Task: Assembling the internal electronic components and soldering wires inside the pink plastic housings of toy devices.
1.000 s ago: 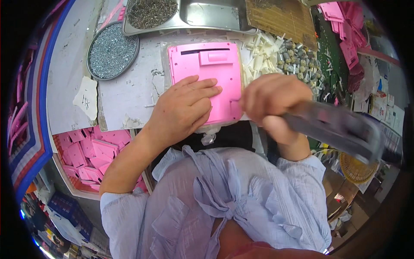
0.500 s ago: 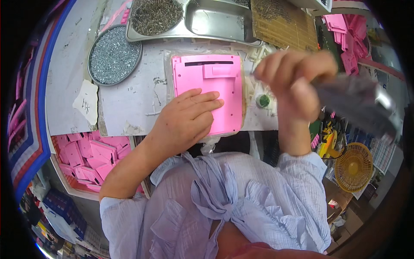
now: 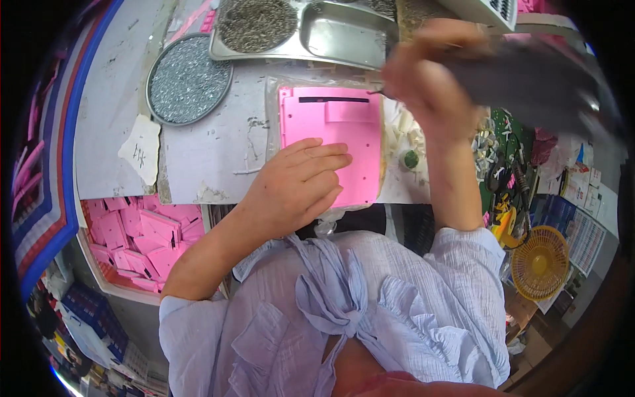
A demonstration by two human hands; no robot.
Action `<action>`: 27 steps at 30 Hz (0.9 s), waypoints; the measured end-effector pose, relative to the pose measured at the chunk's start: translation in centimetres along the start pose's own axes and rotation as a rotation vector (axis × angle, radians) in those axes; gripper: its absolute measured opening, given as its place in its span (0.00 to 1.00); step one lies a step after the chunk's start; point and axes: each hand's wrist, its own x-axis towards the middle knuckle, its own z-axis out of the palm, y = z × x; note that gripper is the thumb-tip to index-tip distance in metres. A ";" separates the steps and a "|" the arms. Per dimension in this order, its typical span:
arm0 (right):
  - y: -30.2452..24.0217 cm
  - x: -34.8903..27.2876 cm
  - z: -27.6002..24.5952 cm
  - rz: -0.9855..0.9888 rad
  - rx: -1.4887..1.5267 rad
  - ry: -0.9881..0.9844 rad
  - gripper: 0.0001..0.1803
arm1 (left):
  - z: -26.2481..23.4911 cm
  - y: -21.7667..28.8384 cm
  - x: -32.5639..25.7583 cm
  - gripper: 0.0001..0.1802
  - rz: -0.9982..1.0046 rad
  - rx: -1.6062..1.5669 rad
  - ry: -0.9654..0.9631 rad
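Observation:
A pink plastic panel (image 3: 360, 155) with a dark slot along its far end lies before me on clear plastic wrap. My left hand (image 3: 301, 175) rests flat on its left side, fingers stretched out and holding nothing. My right hand (image 3: 430, 83) is closed round a dark electric screwdriver (image 3: 522, 83), smeared by motion. The tool's body stretches off to the right. Its thin bit points left and reaches the panel's far right corner; whether it touches is unclear.
A round dish of silvery screws (image 3: 188, 79) and a steel tray (image 3: 258, 49) of small metal parts stand beyond. An open box of pink pieces (image 3: 142, 238) sits lower left. White plastic parts (image 3: 403, 129) and a green round piece (image 3: 411, 159) lie right of the panel. A yellow basket (image 3: 539, 263) stands lower right.
My right hand has moved left and away from me with the screwdriver, bringing its bit to the panel's far right corner. My left hand stays on the panel. The view has shifted slightly.

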 end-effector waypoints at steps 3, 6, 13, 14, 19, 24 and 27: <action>-4.3 -0.4 3.1 -0.047 0.124 -0.136 0.15 | -0.3 0.4 -0.6 0.07 -0.063 -0.052 0.084; -5.2 -1.5 6.2 0.001 0.248 -0.202 0.15 | -1.0 0.1 -1.5 0.09 -0.115 0.069 0.193; -4.6 -1.3 8.7 0.049 0.263 -0.128 0.17 | -2.1 0.2 -1.7 0.09 -0.146 0.062 0.274; -4.5 -1.4 8.9 0.055 0.252 -0.117 0.17 | -2.3 0.2 -1.7 0.09 -0.152 0.055 0.270; -4.4 -0.9 9.4 0.068 0.205 -0.120 0.17 | -2.5 0.0 -2.2 0.08 -0.131 0.103 0.282; -1.8 1.7 8.1 -0.071 0.105 -0.101 0.09 | -3.6 -0.7 -2.8 0.06 -0.202 0.293 0.307; 1.6 3.1 7.4 -0.063 0.094 -0.093 0.09 | -1.8 -0.5 -3.0 0.05 -0.088 0.213 0.219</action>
